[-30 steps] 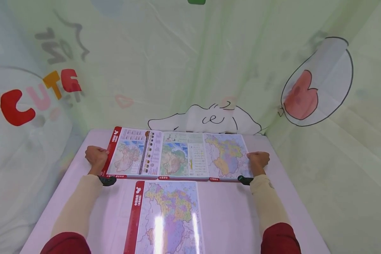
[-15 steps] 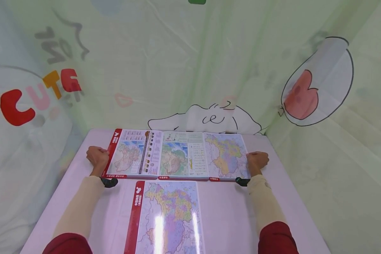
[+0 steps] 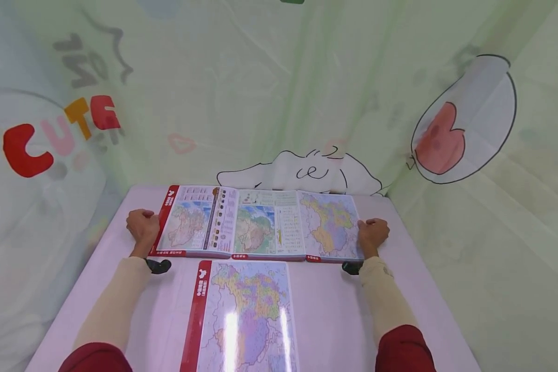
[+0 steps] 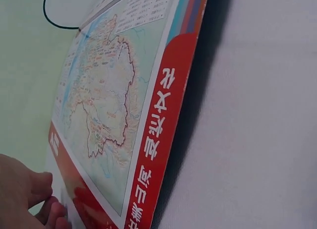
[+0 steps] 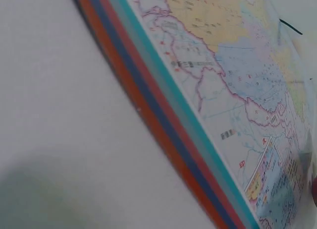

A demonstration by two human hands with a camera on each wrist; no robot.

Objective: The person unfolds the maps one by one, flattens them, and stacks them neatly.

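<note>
A wide folding map (image 3: pixel 256 227) with three printed panels and a red left border lies near the back of the table. At its left end my left hand (image 3: pixel 142 227) holds the red border, with thumb and curled fingers at the edge in the left wrist view. My right hand (image 3: pixel 373 235) grips the opposite edge with curled fingers. Coloured layered strips (image 5: pixel 153 110) show along the map's near edge in the right wrist view. Closer to me lies a glossy single map sheet (image 3: pixel 246 315) with a red left border, apart from both hands.
A pale pink table (image 3: pixel 335 315) carries both maps. Behind and beside it hangs a light green curtain (image 3: pixel 242 93) with printed drawings and letters, close to the table's back edge. Glare bands cross the nearer sheet.
My right hand has shifted slightly left, along with the right edge of the folding map. The left hand keeps its place at the red border. The head view has tilted a little.
</note>
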